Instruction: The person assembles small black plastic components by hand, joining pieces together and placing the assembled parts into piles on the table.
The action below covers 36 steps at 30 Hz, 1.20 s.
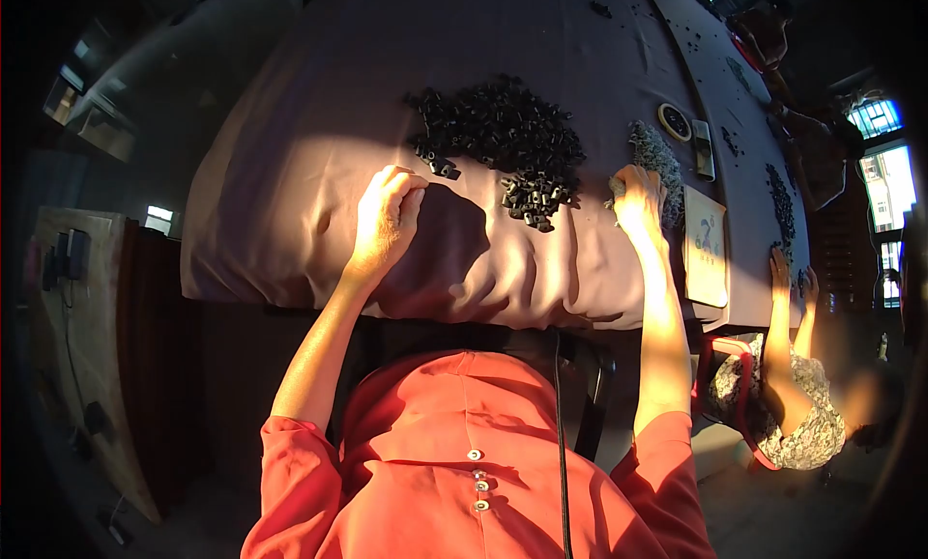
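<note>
My left hand (389, 213) is closed on the cloth, left of a large heap of small black parts (498, 124). Its fingers are curled, and whatever they hold is hidden. Some black parts (538, 197) lie loose at the near side of the heap, in the sunlight. At the left edge of a pile of small greyish pieces (657, 158), my right hand (639, 200) has its fingers drawn together. What is between those fingers cannot be made out.
A pale cloth (280, 201) covers the table. Right of the grey pile are a round dark roll (674, 122), a flat box (703, 151) and a printed tan packet (706, 248). A co-worker's hands (781, 272) rest on the adjoining table, near more black parts (780, 203).
</note>
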Tool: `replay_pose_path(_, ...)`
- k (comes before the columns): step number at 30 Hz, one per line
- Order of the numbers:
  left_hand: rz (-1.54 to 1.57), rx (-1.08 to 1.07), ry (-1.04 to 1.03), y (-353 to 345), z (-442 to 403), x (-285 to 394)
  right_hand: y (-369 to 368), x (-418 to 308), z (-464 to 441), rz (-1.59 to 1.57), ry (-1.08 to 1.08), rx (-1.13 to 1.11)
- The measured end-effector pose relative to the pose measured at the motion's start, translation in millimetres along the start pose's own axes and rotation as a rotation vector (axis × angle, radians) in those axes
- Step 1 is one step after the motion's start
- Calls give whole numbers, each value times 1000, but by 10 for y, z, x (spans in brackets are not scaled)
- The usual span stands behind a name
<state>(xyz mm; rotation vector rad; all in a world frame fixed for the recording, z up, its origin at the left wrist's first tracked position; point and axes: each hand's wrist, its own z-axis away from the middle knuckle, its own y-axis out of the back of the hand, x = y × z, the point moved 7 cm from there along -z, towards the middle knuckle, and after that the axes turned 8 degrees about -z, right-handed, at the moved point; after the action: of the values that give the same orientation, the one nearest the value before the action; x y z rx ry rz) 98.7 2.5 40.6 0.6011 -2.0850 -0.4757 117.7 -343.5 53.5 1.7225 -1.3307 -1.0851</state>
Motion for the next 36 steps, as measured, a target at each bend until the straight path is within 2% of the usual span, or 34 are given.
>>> replay_pose_path(10, 19, -11, 32, -3, 9, -25, 149, -60, 58, -305, 86, 53)
replay_pose_path(13, 51, 12, 47, 11, 20, -40, 139, -67, 101, -428, 0, 21)
replay_pose_path(16, 19, 125, 6, 127, 28, 48, 192, -236, 192, -581, -64, 23)
replay_pose_path(19, 13, 170, -60, 158, 50, 85, 256, -412, 313, -677, -48, 30)
replay_pose_path(20, 30, 169, -42, 165, 62, 71, 267, -486, 371, -768, -154, -29)
replay_pose_path(23, 66, 142, 46, 164, 68, 9, 201, -674, 523, -810, -122, -83)
replay_pose_path(25, 83, 95, 150, 136, 97, -86, 138, -792, 613, -933, -268, -198)
replay_pose_path(30, -80, 98, -16, 101, 84, -27, -11, -930, 721, -1013, -181, -113)
replay_pose_path(33, -106, 76, 0, 86, 82, -33, -56, -947, 747, -944, -122, -27)
replay_pose_path(36, -159, 60, -51, 92, 37, 29, -89, -934, 788, -1074, -188, -35)
